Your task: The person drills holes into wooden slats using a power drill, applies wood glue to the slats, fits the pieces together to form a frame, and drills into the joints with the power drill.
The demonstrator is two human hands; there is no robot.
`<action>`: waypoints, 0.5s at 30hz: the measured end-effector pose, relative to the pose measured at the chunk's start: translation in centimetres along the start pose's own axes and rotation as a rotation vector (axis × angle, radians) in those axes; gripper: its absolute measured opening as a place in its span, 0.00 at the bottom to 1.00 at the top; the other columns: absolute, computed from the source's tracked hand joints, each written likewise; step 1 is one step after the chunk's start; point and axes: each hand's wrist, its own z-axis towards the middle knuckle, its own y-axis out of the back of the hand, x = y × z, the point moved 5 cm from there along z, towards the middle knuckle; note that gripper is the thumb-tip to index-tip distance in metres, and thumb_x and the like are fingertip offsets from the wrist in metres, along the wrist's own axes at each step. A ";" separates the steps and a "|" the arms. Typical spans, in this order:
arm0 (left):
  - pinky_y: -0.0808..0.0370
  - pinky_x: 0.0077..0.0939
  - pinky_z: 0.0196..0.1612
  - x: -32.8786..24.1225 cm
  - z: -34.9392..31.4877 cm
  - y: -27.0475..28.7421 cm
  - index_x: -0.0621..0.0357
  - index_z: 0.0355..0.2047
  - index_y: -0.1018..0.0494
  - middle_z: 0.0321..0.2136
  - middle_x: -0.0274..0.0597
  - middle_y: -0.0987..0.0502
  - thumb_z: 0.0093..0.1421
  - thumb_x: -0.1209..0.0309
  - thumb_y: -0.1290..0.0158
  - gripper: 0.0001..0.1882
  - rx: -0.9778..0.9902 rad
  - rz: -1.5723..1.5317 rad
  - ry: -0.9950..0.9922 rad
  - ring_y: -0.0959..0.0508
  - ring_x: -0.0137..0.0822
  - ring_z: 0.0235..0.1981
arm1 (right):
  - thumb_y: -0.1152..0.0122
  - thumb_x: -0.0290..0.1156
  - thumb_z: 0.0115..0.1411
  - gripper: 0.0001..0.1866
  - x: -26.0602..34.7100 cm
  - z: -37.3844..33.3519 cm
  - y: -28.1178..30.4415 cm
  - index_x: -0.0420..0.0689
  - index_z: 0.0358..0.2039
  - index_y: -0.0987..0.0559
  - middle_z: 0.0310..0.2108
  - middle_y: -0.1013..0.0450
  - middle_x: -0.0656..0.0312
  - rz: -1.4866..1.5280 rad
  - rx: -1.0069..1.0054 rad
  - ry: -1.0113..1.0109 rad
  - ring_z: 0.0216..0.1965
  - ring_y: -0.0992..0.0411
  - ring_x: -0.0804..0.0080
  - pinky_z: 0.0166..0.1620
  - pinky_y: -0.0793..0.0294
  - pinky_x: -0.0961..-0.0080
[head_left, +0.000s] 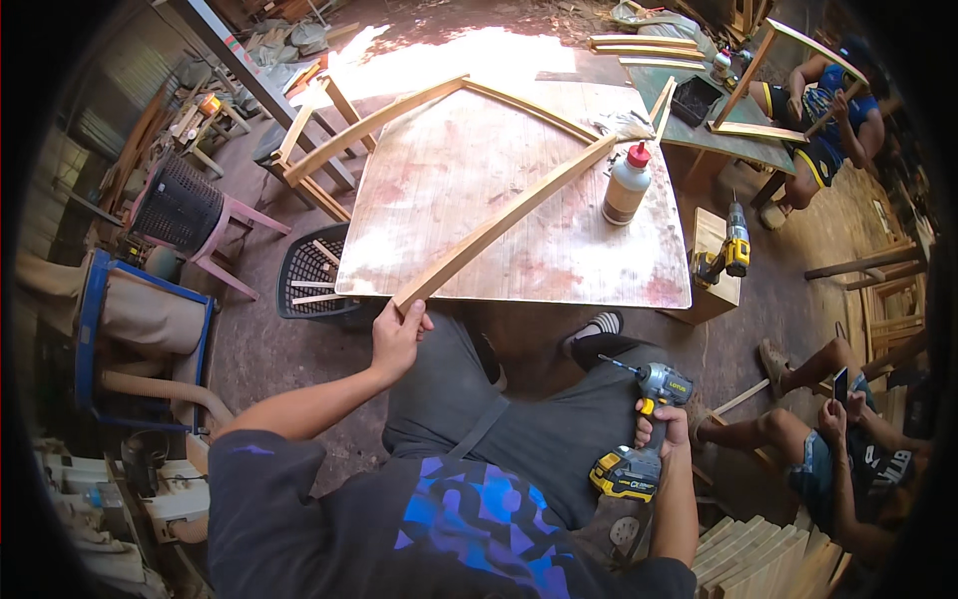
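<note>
My left hand (pixel 399 337) is closed around the near end of a wooden frame (pixel 509 215) whose joined strips lie across the worktable (pixel 539 270). The frame's far corner points away from me, and its left strip reaches past the table's left edge. My right hand (pixel 663 427) grips the handle of a grey and yellow cordless drill (pixel 667 384) above my right thigh. A long bit in the drill points left, toward the table's near edge. A white bottle with a red cap (pixel 627 185) stands upright on the table, right of the frame.
Left of the table are a dark plastic basket (pixel 317 275) with wood strips and a pink stool (pixel 235 235). A second drill (pixel 736 245) rests on a wooden box (pixel 714 299) at right. One person (pixel 828 110) handles a frame at far right; another (pixel 848 429) sits nearer, holding a phone.
</note>
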 end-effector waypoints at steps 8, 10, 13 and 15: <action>0.31 0.18 0.25 6.6 -6.5 -0.7 0.64 0.38 0.27 0.22 0.34 0.23 0.70 0.61 0.46 0.16 -0.309 -0.023 0.087 0.28 0.21 0.21 | 0.42 0.33 0.49 0.24 0.2 0.2 -0.1 0.39 0.48 0.27 0.21 0.30 0.53 0.053 -0.003 -0.013 0.21 0.29 0.59 0.31 0.27 0.59; 0.30 0.19 0.27 7.7 -7.9 -3.1 0.64 0.37 0.25 0.22 0.33 0.23 0.69 0.63 0.45 0.14 -0.257 0.016 0.132 0.27 0.21 0.23 | 0.42 0.33 0.49 0.24 0.2 0.5 -0.2 0.39 0.48 0.27 0.21 0.30 0.52 0.059 0.001 -0.029 0.21 0.29 0.59 0.31 0.27 0.59; 0.27 0.20 0.31 7.3 -8.6 -8.1 0.64 0.44 0.24 0.27 0.35 0.20 0.68 0.61 0.44 0.16 0.043 0.001 0.334 0.23 0.22 0.29 | 0.41 0.33 0.49 0.24 0.1 0.3 0.0 0.38 0.48 0.27 0.21 0.30 0.52 0.079 -0.013 -0.025 0.21 0.30 0.59 0.30 0.28 0.59; 0.27 0.20 0.33 7.1 -8.3 -9.9 0.64 0.48 0.24 0.30 0.37 0.19 0.68 0.60 0.44 0.18 0.194 0.005 0.399 0.22 0.23 0.32 | 0.41 0.33 0.49 0.24 0.0 0.4 -0.4 0.38 0.48 0.26 0.21 0.30 0.52 0.085 0.014 -0.009 0.21 0.29 0.59 0.31 0.27 0.60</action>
